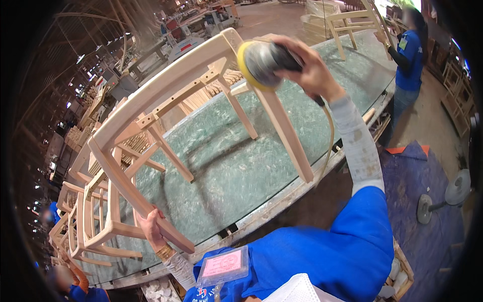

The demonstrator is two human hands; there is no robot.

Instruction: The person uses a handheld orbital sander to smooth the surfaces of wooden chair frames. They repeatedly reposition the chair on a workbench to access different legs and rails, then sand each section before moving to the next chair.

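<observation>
Leg (132, 192) at eight o'clock, clasped by tightly curled left hand (152, 229); round sander (265, 63) at one, palmed in right hand (314, 73), by corner of pale chair frame (161, 86) toward ten; green tabletop (236, 171) beneath; farther, co-worker (410, 60) at two.

Chair frame (157, 87): pale beige. Sander (265, 63): grey and black, yellow-edged. Bench (246, 176): green, whitish mottling. Shirt (312, 256): blue. Badge (224, 267): pink.

We're getting a blurred sander (266, 61) here, and the lower edge is cutting off the mask (300, 290)!
</observation>
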